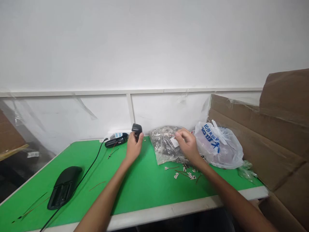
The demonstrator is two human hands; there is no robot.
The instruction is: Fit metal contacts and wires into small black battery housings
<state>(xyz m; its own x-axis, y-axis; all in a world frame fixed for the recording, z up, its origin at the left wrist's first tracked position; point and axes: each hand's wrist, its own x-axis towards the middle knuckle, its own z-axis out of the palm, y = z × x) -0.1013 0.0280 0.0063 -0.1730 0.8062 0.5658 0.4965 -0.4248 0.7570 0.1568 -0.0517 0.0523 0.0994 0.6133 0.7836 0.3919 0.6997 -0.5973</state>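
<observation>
At the left of the green table top (142, 190), a black plastic casing with an open, hollowed lower part (65, 188) is seen, and a thin black cable (96, 158) is laid across it; if this cable is caught and pulled, the casing could be dragged. Farther back, a long black plastic body with a thin red wire (117, 140) is placed near the wall. Just beside it, a small black plastic piece with a rounded head (136, 128) is held up above the table in the left hand (134, 146), with the fingers closed around it; by a loose grip it could be dropped. To the right, the right hand (188, 143) is held in front of a clear plastic bag full of small metal parts (161, 146), with thumb and forefinger almost closed; whether anything is pinched cannot be told. Below, small silvery metal tabs with brown wires (190, 175) are scattered; these could be tangled or swept off by the right forearm if it is lowered carelessly.
</observation>
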